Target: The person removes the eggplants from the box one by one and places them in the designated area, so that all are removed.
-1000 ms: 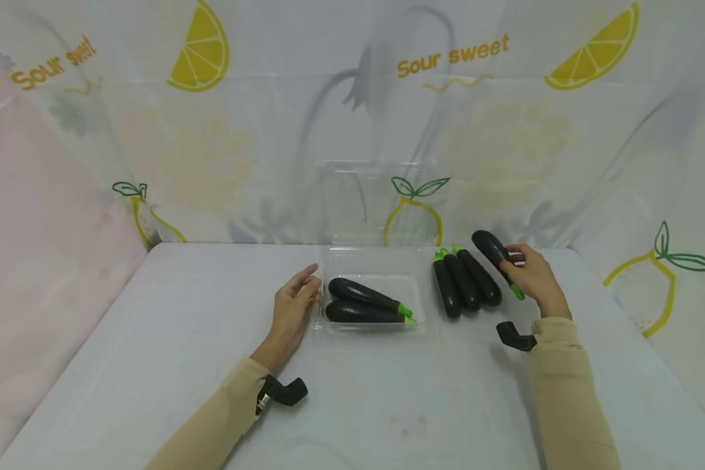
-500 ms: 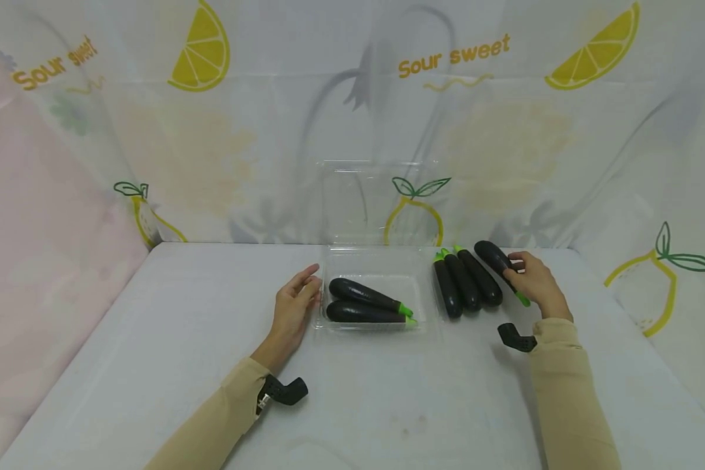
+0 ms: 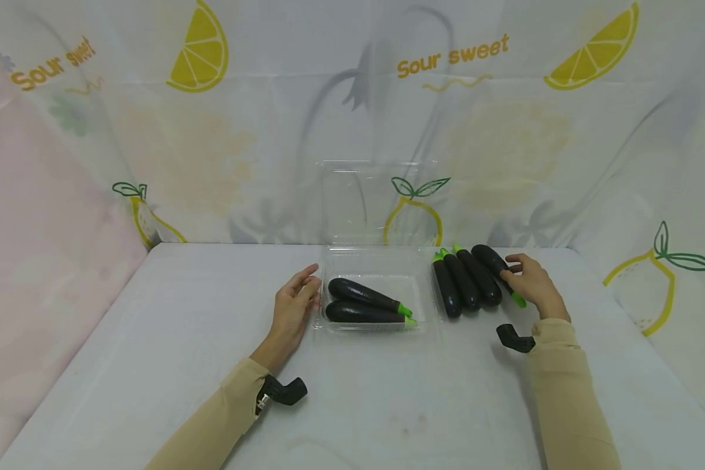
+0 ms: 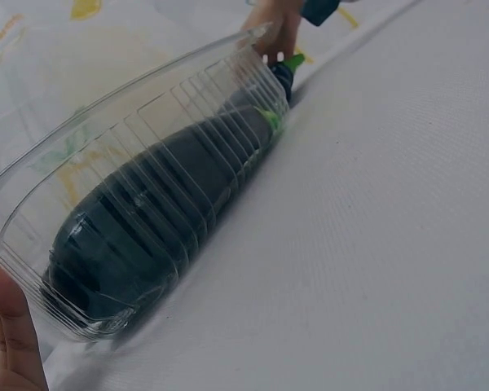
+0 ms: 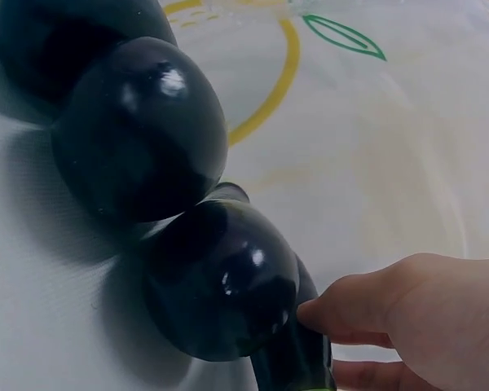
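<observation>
My left hand (image 3: pixel 294 309) rests against the left side of a clear plastic clamshell container (image 3: pixel 382 264), its fingers fairly straight. One fingertip (image 4: pixel 4 289) shows at the container's corner in the left wrist view. Two dark eggplants with green stems lie inside, an upper eggplant (image 3: pixel 367 295) and a lower eggplant (image 3: pixel 364 312). With thumb and fingers, my right hand (image 3: pixel 531 282) pinches another eggplant (image 3: pixel 489 257), its green stem toward me, at the right end of a row. In the right wrist view the thumb presses this eggplant (image 5: pixel 289 354), partly hidden behind its neighbour.
Three eggplants (image 3: pixel 461 281) lie side by side right of the container, stems pointing away. The container's lid (image 3: pixel 352 202) stands up at the back, before a lemon-printed cloth (image 3: pixel 282 130). A white cloth (image 3: pixel 388 405) covers the table.
My right hand has lowered the eggplant toward the table and shifted it left against the row. My left hand and the container have stayed in place.
</observation>
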A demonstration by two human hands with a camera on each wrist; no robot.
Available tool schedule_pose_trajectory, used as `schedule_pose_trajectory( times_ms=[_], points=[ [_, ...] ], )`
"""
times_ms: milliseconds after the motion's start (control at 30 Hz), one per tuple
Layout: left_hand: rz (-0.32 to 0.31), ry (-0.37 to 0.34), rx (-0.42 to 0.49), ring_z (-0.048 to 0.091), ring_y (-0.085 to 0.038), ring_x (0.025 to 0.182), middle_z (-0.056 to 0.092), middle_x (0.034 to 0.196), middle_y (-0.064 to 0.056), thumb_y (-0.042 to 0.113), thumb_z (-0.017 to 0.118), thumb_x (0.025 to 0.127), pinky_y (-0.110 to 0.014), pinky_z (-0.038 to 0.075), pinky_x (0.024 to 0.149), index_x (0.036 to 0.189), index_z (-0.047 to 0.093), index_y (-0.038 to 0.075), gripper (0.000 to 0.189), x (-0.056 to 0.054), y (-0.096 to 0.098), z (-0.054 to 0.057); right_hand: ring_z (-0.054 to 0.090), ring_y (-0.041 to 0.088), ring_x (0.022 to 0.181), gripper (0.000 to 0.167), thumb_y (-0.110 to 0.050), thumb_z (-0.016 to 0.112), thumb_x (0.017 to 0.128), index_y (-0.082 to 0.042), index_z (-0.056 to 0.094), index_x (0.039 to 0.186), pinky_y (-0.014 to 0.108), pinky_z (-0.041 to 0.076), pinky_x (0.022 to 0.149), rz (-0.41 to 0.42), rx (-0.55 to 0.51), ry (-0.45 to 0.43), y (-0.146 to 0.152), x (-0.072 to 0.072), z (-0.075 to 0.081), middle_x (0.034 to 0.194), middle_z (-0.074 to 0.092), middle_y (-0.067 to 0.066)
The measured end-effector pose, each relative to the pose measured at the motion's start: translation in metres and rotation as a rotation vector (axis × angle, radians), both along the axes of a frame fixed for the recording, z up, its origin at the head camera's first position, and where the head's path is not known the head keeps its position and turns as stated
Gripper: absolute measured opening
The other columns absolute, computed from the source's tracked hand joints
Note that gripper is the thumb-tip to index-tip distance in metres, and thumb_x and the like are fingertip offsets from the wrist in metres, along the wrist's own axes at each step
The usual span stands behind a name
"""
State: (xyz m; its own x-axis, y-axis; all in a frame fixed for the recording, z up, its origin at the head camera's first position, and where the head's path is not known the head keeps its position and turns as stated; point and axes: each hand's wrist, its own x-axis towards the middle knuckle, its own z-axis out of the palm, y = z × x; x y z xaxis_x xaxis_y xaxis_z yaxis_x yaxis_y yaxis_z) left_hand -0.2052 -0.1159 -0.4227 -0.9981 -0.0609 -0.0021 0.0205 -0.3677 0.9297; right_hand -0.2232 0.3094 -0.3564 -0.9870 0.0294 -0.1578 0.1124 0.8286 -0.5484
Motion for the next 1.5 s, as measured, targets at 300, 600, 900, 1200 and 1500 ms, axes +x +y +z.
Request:
schedule_pose_trajectory(
  times_ms=[300,600,900,1200,1500],
  points=[
    [-0.006,-0.015,-0.002,0.050,-0.003,0.059,0.059,0.084,0.006,0.006,0.058,0.092,-0.014,0.040,0.049,0.128,0.054,0.004,0.037,0.0007,-0.0010,0.0000,0.034,0.053,0.125,0.057,-0.027,0.041,0.097,0.007,0.027,0.142,0.062,0.032,0.100,0.012,-0.009,-0.001,-0.0015,0.0002,-0.0021,0.136,0.038,0.035],
    [-0.017,-0.009,0.006,0.050,-0.003,0.057,0.057,0.083,0.005,0.006,0.057,0.092,-0.014,0.040,0.048,0.129,0.053,0.005,0.037,-0.0001,-0.0018,0.0007,0.037,0.052,0.123,0.058,-0.028,0.041,0.097,0.007,0.028,0.141,0.061,0.036,0.097,0.016,-0.010,-0.016,-0.0024,-0.0002,-0.0025,0.135,0.039,0.036],
    [-0.022,-0.006,0.000,0.050,-0.003,0.057,0.058,0.082,0.006,0.006,0.057,0.092,-0.014,0.041,0.048,0.130,0.052,0.004,0.038,-0.0004,-0.0018,0.0002,0.037,0.052,0.122,0.059,-0.032,0.039,0.098,0.007,0.028,0.141,0.060,0.036,0.097,0.015,-0.008,-0.018,-0.0017,-0.0004,-0.0034,0.135,0.038,0.036],
    [-0.020,-0.034,-0.007,0.049,-0.003,0.057,0.058,0.080,0.006,0.005,0.057,0.092,-0.014,0.041,0.048,0.128,0.053,0.007,0.036,-0.0005,-0.0011,0.0001,0.037,0.052,0.123,0.060,-0.033,0.038,0.098,0.007,0.028,0.141,0.060,0.037,0.097,0.015,-0.011,-0.024,-0.0017,-0.0004,-0.0038,0.135,0.038,0.036],
    [-0.024,-0.019,-0.007,0.050,-0.003,0.057,0.058,0.080,0.006,0.004,0.055,0.093,-0.014,0.041,0.047,0.129,0.052,0.006,0.037,-0.0003,-0.0013,0.0007,0.038,0.052,0.122,0.057,-0.031,0.038,0.097,0.006,0.031,0.140,0.057,0.040,0.094,0.014,-0.039,0.015,-0.0015,-0.0009,-0.0034,0.134,0.039,0.037]
  ],
)
